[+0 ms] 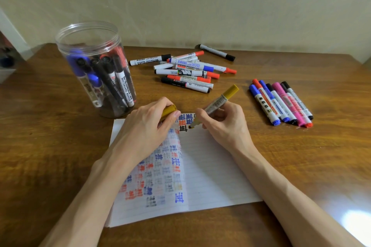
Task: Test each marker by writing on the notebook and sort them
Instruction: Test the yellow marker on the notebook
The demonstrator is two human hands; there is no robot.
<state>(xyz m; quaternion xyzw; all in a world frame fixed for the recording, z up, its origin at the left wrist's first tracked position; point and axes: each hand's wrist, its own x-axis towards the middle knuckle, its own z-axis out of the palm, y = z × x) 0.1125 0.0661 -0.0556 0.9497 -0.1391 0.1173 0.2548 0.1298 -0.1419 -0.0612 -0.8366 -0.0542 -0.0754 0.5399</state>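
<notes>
- The right hand (222,124) pinches the gold marker (217,103), tip down on the notebook (210,166) at centre frame.
- The left hand (148,124) grips its cap (169,110) and rests on the page.
- Best press lightly on a bare line, then judge the ink.
- Sorted markers (281,102) lie at right.
</notes>
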